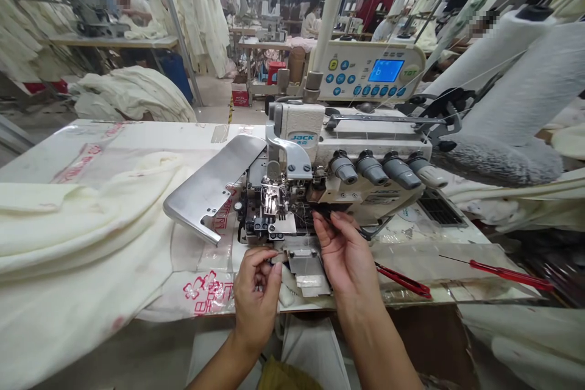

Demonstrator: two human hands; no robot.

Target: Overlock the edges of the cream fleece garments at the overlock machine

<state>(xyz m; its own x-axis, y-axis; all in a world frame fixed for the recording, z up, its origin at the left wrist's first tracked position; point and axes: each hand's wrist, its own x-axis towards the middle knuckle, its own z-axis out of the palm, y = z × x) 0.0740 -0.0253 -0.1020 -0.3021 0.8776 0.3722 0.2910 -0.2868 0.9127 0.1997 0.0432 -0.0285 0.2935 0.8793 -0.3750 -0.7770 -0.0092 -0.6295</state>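
An overlock sewing machine [301,164] stands on the table with its front cover swung down and its inner parts and threads showing. My left hand [258,286] is at the machine's lower front edge, its fingers curled and the thumb near the fingertips; what they pinch, if anything, is too small to tell. My right hand [350,256] reaches into the opening below the needle area, with thumb and fingers drawn together beside a dark part. Its fingertips are partly hidden there. The metal cloth plate [214,186] is swung out to the left.
Cream fabric [91,237] covers the table's left side. Red-handled snips [404,280] and a red-handled thin tool [509,274] lie at right. A control panel [365,73] sits behind the machine, large thread cones [498,91] at right. Other people work at machines in the background.
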